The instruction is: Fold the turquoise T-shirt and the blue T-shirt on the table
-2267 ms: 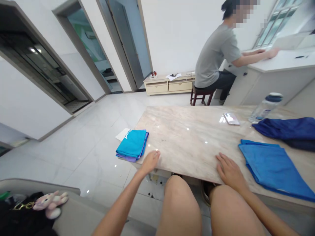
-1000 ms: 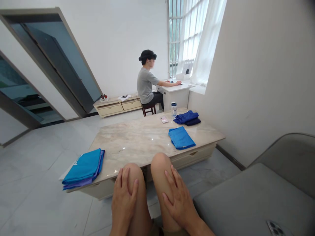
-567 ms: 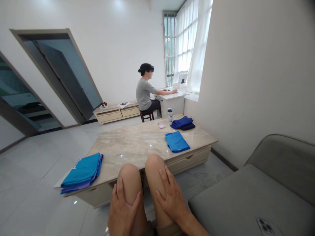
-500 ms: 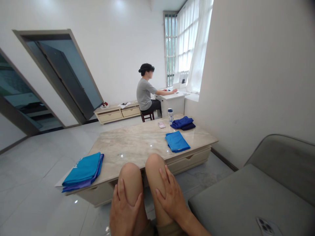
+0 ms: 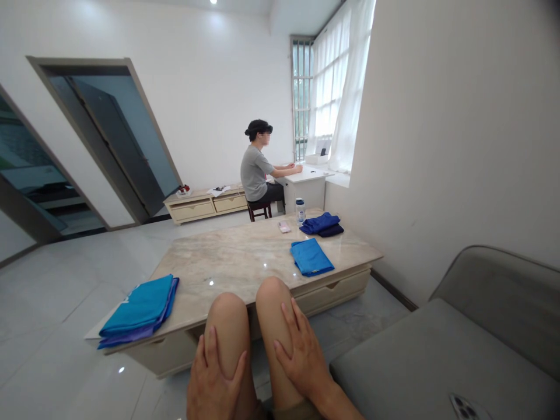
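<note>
My left hand (image 5: 215,376) lies on my left thigh just behind the knee (image 5: 227,318), fingers and thumb spread. My right hand (image 5: 303,353) rests the same way on my right leg, thumb apart from the fingers. Neither hand holds anything. Beyond my knees, a folded bright blue cloth (image 5: 311,256) lies on the marble-topped table (image 5: 227,254). At the table's left end sits a stack of folded cloths, a teal one (image 5: 140,303) over purple and dark blue. Farther back on the right is a folded dark blue cloth (image 5: 321,223).
A bottle (image 5: 300,212) and a small pinkish item (image 5: 284,226) stand near the table's far edge. To my right is a grey sofa (image 5: 415,356) with a phone (image 5: 464,407) on it. Another person (image 5: 256,172) sits at a white desk (image 5: 301,192) by the window.
My hands stay on my legs. The view has shifted slightly. The other person has drawn their hands closer together and nearer to their body over the desk.
</note>
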`<act>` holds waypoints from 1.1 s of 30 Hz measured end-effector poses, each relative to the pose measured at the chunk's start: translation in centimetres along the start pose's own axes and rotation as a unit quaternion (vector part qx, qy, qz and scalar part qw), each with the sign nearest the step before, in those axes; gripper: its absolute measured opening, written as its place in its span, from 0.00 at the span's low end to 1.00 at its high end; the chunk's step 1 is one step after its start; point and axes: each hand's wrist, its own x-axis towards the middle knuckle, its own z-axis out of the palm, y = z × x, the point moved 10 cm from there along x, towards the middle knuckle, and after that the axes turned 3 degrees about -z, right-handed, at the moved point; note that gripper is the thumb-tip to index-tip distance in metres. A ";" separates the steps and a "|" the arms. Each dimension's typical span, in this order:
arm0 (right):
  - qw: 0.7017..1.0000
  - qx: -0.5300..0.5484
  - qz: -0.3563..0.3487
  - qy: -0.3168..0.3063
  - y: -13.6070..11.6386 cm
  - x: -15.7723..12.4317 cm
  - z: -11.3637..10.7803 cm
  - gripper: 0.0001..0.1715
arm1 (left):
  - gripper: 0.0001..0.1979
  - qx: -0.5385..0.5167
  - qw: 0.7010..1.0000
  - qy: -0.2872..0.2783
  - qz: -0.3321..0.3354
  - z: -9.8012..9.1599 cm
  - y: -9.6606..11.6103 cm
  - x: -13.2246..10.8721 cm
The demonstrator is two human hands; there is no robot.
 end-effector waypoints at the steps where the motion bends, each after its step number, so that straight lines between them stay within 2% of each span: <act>1: 1.000 0.001 -0.001 0.001 0.0 0.0 -0.1 0.51 | 0.49 0.001 1.000 0.003 -0.001 -0.1 0.0 0.0; 6: 1.000 0.002 0.000 0.006 0.0 -0.1 -0.2 0.52 | 0.48 -0.001 1.000 0.011 -0.003 -0.3 0.2 -0.2; 15: 1.000 0.002 -0.002 0.006 0.1 -0.2 -0.1 0.52 | 0.47 -0.018 1.000 0.011 0.011 0.4 -0.3 -0.6; 33: 1.000 0.002 0.006 0.023 0.5 -0.5 0.3 0.50 | 0.47 -0.019 1.000 0.023 -0.003 -0.2 -1.0 -1.4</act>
